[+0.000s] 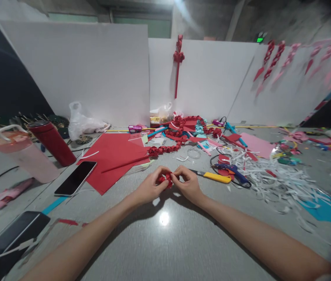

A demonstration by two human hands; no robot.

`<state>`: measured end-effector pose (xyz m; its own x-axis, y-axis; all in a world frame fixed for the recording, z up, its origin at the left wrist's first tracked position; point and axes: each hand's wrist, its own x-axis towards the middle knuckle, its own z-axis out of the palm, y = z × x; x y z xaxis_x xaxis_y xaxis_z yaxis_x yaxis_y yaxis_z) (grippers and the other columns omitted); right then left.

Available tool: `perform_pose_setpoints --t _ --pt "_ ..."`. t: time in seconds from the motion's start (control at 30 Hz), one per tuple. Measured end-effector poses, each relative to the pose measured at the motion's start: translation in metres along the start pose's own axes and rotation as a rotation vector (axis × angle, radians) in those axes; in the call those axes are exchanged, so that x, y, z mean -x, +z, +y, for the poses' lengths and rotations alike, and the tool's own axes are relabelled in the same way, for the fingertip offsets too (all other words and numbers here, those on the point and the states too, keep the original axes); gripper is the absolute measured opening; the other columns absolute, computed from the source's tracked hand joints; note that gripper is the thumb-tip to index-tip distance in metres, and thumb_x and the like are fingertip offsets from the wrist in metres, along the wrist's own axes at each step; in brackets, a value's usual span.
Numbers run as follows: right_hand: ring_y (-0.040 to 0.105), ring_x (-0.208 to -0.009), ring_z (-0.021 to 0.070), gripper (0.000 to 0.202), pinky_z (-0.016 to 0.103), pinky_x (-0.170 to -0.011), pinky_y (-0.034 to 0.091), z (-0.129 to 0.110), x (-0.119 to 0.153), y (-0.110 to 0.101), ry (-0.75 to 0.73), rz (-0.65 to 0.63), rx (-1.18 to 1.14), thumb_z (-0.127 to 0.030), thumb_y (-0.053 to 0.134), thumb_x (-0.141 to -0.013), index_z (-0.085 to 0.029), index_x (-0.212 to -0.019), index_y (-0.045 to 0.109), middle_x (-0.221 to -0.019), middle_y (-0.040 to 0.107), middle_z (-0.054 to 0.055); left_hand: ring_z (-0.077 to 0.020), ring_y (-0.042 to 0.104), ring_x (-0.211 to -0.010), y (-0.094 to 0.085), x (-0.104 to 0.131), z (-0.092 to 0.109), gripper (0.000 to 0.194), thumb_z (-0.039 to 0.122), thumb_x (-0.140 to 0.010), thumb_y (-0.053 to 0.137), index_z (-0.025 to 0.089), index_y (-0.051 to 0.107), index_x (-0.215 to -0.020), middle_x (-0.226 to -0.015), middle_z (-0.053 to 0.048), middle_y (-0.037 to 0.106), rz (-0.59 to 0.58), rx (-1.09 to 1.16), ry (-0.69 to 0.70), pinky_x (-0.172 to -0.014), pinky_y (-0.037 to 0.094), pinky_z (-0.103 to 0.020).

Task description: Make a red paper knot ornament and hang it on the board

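Note:
Both hands meet over the middle of the grey table. My left hand (150,185) is closed around a small folded red paper piece (166,179), its thumb and fingers pressing the near side. My right hand (189,183) pinches the right edge of the same piece with thumb and forefinger. Beyond the hands lies a red paper chain (165,150) with a ball-like end. Just right of my right hand rests a utility knife (216,177) with a yellow handle. Behind it lies a blue glue gun (235,173). The exact folds between my fingers are partly hidden.
Red paper sheets (115,156), a phone (76,178), a red flask (52,142) and a pink bottle (27,156) stand or lie left. White paper strips (267,179) heap at right. Paper chains hang on a white board (212,78). A power bank (16,234) with cable lies near left.

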<state>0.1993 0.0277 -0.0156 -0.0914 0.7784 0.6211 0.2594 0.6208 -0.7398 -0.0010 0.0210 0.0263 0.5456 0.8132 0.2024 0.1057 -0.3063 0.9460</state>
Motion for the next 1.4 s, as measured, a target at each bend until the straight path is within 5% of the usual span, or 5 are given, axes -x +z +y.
perform_pose_setpoints --t 0.3,0.77,1.4 --pt "0.058 -0.071 0.0170 0.022 0.032 -0.068 0.048 0.003 0.001 0.001 0.012 0.026 -0.044 -0.036 0.069 -0.098 -0.022 -0.081 0.065 -0.078 0.064 0.002 -0.0191 0.069 -0.101 -0.003 0.002 -0.002 0.025 0.036 -0.098 0.063 0.028 0.059 -0.121 -0.123 -0.008 0.068 -0.042 0.073 -0.004 -0.091 0.056 -0.035" --pt "0.059 -0.070 0.0174 0.021 0.033 -0.068 0.047 -0.002 0.003 0.001 -0.045 0.018 0.003 -0.033 0.068 -0.098 -0.023 -0.080 0.064 -0.077 0.065 0.001 -0.0166 0.066 -0.086 0.001 -0.003 -0.009 0.014 0.033 -0.096 0.067 0.026 0.061 -0.106 -0.096 -0.003 0.069 0.063 -0.043 0.030 -0.080 0.053 -0.031" --pt "0.061 -0.073 0.0180 0.013 0.034 -0.070 0.051 -0.003 0.003 0.000 -0.051 0.013 -0.022 -0.034 0.069 -0.099 -0.023 -0.091 0.071 -0.081 0.066 0.003 -0.0190 0.069 -0.091 -0.004 -0.006 -0.012 0.012 0.027 -0.090 0.070 0.019 0.068 -0.100 -0.098 -0.006 0.074 0.089 -0.113 0.012 -0.083 0.057 -0.032"
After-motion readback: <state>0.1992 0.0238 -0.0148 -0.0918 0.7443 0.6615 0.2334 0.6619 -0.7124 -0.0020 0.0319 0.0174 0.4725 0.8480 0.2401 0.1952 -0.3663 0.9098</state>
